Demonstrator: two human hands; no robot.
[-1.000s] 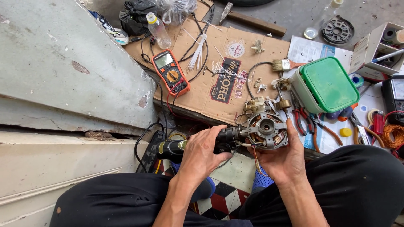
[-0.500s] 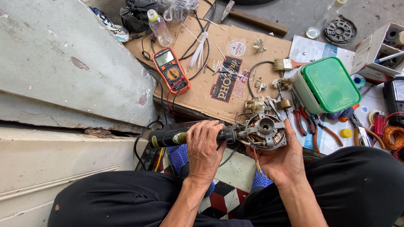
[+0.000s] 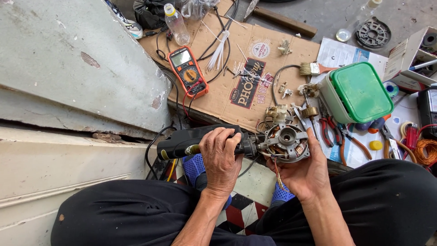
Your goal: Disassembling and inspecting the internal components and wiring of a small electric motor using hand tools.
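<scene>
Black and corded, the driver lay sideways in the left hand, fingers wrapped over its body, its tip pressed against the rim of the motor. The right hand cupped that motor from beneath, thumb up along its far edge, holding it over the lap with its thin wires hanging down. Just beyond the hands lay pliers and a green-lidded box; farther off to the left, on cardboard, sat an orange multimeter. By my reading, a fastener on the motor's frame was being driven or loosened. A next move would call for keeping the tip square on the fastener and the motor braced against twisting.
</scene>
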